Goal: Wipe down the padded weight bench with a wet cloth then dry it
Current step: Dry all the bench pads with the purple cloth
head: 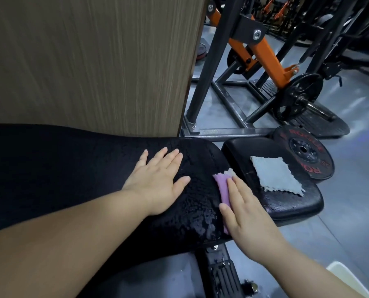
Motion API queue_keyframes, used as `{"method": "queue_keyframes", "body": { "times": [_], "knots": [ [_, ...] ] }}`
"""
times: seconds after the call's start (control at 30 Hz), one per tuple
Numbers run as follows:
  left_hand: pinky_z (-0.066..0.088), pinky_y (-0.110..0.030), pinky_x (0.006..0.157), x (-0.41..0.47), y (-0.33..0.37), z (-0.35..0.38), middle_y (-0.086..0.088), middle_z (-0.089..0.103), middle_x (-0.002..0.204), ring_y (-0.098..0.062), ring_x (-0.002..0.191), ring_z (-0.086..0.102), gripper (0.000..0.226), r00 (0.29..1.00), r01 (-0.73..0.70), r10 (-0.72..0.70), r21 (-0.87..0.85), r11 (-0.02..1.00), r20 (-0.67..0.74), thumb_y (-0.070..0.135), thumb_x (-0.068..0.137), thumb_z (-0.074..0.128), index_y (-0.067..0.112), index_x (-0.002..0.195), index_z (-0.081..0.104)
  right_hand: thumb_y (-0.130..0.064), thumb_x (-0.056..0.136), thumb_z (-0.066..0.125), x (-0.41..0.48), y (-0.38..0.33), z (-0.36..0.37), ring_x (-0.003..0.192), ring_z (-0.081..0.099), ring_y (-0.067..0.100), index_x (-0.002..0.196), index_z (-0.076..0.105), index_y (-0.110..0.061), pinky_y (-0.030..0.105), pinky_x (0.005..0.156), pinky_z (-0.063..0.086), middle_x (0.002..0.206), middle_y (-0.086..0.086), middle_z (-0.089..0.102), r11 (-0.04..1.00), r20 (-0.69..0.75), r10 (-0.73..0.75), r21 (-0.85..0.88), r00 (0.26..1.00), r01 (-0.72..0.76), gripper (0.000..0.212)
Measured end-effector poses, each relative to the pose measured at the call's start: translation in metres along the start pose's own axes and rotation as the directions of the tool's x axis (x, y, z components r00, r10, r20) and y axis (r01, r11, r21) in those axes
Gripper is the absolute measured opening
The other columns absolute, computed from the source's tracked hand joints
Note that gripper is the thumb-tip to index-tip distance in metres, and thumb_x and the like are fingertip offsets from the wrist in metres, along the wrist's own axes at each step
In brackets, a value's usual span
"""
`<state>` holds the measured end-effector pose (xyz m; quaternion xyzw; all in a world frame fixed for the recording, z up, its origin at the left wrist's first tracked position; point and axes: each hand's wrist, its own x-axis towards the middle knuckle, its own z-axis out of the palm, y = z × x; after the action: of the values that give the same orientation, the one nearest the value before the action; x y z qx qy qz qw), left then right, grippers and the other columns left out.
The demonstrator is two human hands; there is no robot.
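The long black padded bench back pad (93, 168) glistened with water droplets near its end. On it the left hand (157, 181) lay flat, fingers spread. Beside that, at the pad's end edge, the right hand (243, 214) pressed a folded pink cloth (223, 188) flat under straight fingers. Beyond the pad's end, a pale grey folded cloth (275, 176) lay on the smaller black seat pad (291, 203).
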<state>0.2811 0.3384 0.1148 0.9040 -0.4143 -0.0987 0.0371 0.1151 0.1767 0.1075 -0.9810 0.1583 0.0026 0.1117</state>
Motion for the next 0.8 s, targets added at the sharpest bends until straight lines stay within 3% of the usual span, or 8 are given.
{"method": "queue_keyframes", "body": {
  "times": [0.1,0.23,0.33,0.47,0.57,0.67,0.73,0.8],
  "knots": [
    [-0.01,-0.046,0.12,-0.001,-0.001,0.0,0.012,-0.014,0.161,-0.01,0.147,-0.019,0.068,1.0,0.002,-0.002,-0.003,1.0,-0.004,0.058,0.097,0.006,0.024,0.154,-0.007,-0.064,0.075,-0.006,0.001,-0.001,0.0,0.145,-0.009,0.007,0.153,0.001,-0.011,0.011,0.11,-0.012,0.16,-0.001,-0.005,1.0,0.013,-0.002,-0.011,1.0,0.002,0.094],
    [-0.01,-0.046,0.119,0.0,-0.001,0.001,0.012,-0.013,0.161,-0.01,0.147,-0.019,0.069,1.0,0.0,0.0,-0.007,1.0,-0.012,0.059,0.097,0.006,0.024,0.155,-0.007,-0.066,0.079,0.003,0.036,0.0,0.001,0.146,0.0,0.012,0.152,0.008,-0.008,0.022,0.117,0.0,0.16,0.004,0.002,1.0,-0.011,0.004,0.011,1.0,-0.004,0.094],
    [-0.01,-0.047,0.119,0.001,-0.002,0.002,0.012,-0.013,0.161,-0.01,0.147,-0.019,0.07,1.0,0.0,0.0,-0.005,1.0,-0.018,0.06,0.096,0.006,0.024,0.155,-0.006,-0.049,0.097,0.026,0.077,0.0,-0.003,0.142,0.016,0.018,0.148,0.021,-0.005,0.027,0.115,0.013,0.156,0.006,0.019,0.999,-0.046,-0.026,0.026,0.999,0.027,0.068],
    [-0.01,-0.046,0.119,0.0,-0.002,0.002,0.012,-0.012,0.161,-0.01,0.147,-0.017,0.069,1.0,0.001,-0.001,0.006,1.0,-0.028,0.059,0.097,0.007,0.023,0.155,-0.005,-0.042,0.099,0.03,0.143,0.006,-0.003,0.133,0.034,0.023,0.147,0.029,-0.014,0.033,0.11,0.023,0.144,0.006,0.038,0.997,-0.017,-0.052,0.059,0.999,0.053,0.056],
    [-0.01,-0.046,0.119,0.001,-0.002,0.002,0.012,-0.011,0.161,-0.01,0.147,-0.017,0.069,0.999,0.001,-0.001,0.002,1.0,-0.032,0.059,0.097,0.008,0.023,0.155,-0.004,-0.043,0.097,0.028,0.181,0.006,-0.004,0.117,0.047,0.023,0.12,0.051,-0.024,0.038,0.101,0.034,0.115,0.004,0.059,0.994,0.044,-0.038,0.105,0.998,0.033,0.038],
    [-0.009,-0.047,0.119,0.002,-0.001,0.002,0.012,-0.011,0.162,-0.011,0.147,-0.016,0.068,1.0,-0.001,0.001,0.007,1.0,-0.03,0.058,0.098,0.008,0.023,0.155,-0.004,-0.038,0.097,0.028,0.196,-0.001,-0.008,0.096,0.054,0.022,0.078,0.054,-0.022,0.034,0.082,0.037,0.094,0.001,0.063,0.996,0.045,0.013,0.089,0.999,-0.018,0.036],
    [-0.009,-0.047,0.119,0.003,-0.001,0.002,0.012,-0.011,0.162,-0.011,0.148,-0.015,0.068,1.0,0.0,0.0,0.013,1.0,-0.028,0.058,0.098,0.009,0.023,0.155,-0.004,-0.037,0.098,0.027,0.197,-0.004,-0.008,0.095,0.055,0.023,0.075,0.054,-0.022,0.033,0.078,0.035,0.095,0.002,0.064,0.997,0.016,0.023,0.071,1.0,-0.024,0.038],
    [-0.009,-0.047,0.12,0.002,0.0,0.002,0.012,-0.01,0.162,-0.011,0.148,-0.015,0.068,1.0,0.0,0.001,0.019,1.0,-0.027,0.058,0.098,0.009,0.023,0.155,-0.004,-0.039,0.098,0.027,0.191,0.0,-0.006,0.105,0.052,0.023,0.09,0.055,-0.023,0.036,0.085,0.037,0.107,0.003,0.061,0.996,0.018,0.029,0.084,0.999,-0.03,0.034]
  ]
}}
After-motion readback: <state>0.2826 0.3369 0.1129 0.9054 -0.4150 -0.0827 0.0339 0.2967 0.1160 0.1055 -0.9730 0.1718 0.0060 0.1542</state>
